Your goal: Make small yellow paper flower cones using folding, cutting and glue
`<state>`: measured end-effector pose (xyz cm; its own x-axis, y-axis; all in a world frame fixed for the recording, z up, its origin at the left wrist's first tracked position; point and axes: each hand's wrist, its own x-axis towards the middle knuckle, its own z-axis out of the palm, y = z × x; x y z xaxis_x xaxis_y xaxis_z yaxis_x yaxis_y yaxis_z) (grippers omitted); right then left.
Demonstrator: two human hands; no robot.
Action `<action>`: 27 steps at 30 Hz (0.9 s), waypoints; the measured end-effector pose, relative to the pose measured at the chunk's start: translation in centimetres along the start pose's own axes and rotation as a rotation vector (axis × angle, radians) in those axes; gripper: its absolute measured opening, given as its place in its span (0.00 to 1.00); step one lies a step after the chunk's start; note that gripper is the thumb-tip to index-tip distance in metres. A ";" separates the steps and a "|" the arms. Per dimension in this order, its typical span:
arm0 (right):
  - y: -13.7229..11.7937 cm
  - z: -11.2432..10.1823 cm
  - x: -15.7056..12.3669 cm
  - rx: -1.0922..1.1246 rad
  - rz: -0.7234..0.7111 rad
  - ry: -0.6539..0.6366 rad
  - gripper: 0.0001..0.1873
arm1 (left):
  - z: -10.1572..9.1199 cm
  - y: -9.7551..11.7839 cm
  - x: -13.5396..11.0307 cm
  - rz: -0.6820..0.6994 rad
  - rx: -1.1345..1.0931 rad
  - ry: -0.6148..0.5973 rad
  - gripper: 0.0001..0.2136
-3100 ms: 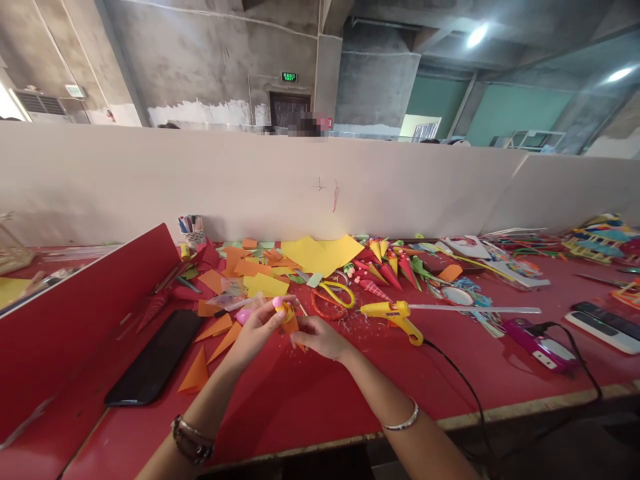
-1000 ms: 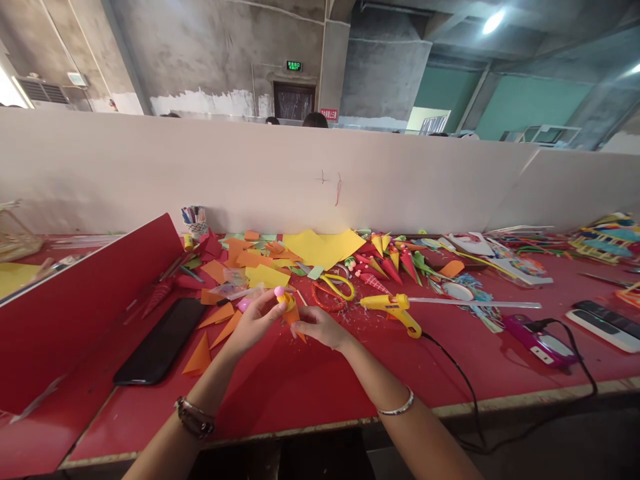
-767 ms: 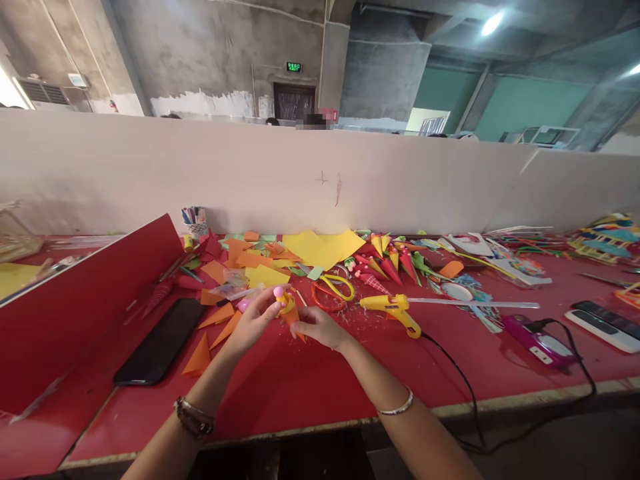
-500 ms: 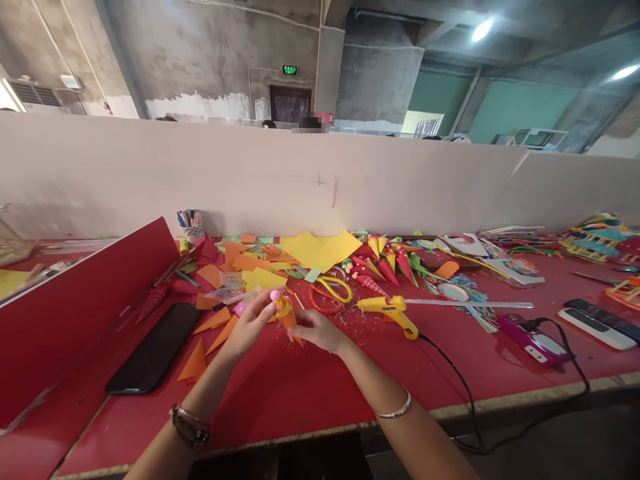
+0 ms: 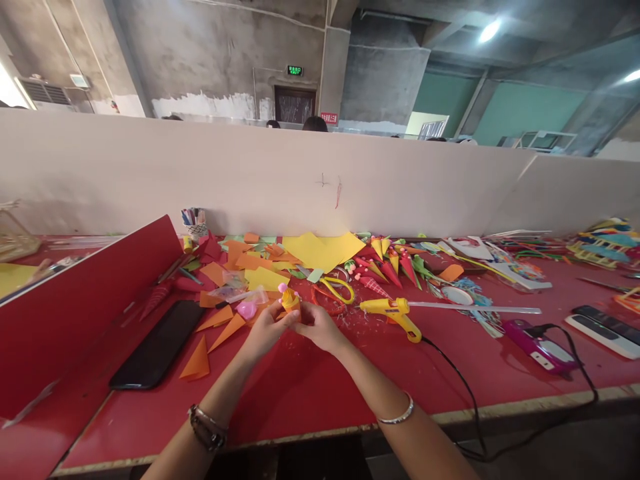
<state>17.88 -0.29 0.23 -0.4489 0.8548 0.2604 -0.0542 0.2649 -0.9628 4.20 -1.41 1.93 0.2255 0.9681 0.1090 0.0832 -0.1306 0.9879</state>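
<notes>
Between my two hands, over the red table (image 5: 320, 393), is a small orange and yellow paper cone (image 5: 291, 303) with pink balls on its top. My left hand (image 5: 270, 328) is closed on the cone from the left, thumb in front. From the other side my right hand (image 5: 320, 327) grips it too, its fingers curled round the lower part, which they largely hide. To the right lies a yellow glue gun (image 5: 393, 313) with a long clear glue stick in its back. Scissors with yellow handles (image 5: 340, 291) rest just beyond my hands.
Orange paper pieces (image 5: 195, 360) and a black phone (image 5: 156, 347) lie at left, beside a red divider (image 5: 85, 320). Finished paper cones (image 5: 387, 260) are heaped behind. A purple power socket (image 5: 537, 347) sits at right, its black cable hanging over the table edge. Behind stands a white partition (image 5: 250, 173).
The cone has turned more upright, and its lower part is now covered by my fingers. My left hand has moved down from the top to the cone's side, closer to my right hand.
</notes>
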 end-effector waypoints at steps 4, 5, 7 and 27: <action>0.5 -0.2 -0.1 -0.023 0.062 -0.073 0.13 | -0.7 0.4 0.1 0.032 0.027 0.023 0.15; 0.7 -0.2 -0.1 -0.021 0.078 -0.097 0.13 | -0.8 0.5 0.1 0.038 0.033 0.020 0.14; 0.9 -0.2 -0.1 -0.011 0.090 -0.120 0.14 | -0.9 0.5 0.0 0.041 0.029 -0.033 0.14; 1.2 -0.2 0.3 -0.155 -0.086 0.128 0.20 | -2.1 4.3 0.7 0.469 0.403 -0.105 0.15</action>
<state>17.80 0.38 -0.82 -0.3313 0.8730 0.3580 0.0547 0.3966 -0.9164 2.68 -0.87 6.50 0.4189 0.7650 0.4892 0.3077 -0.6264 0.7162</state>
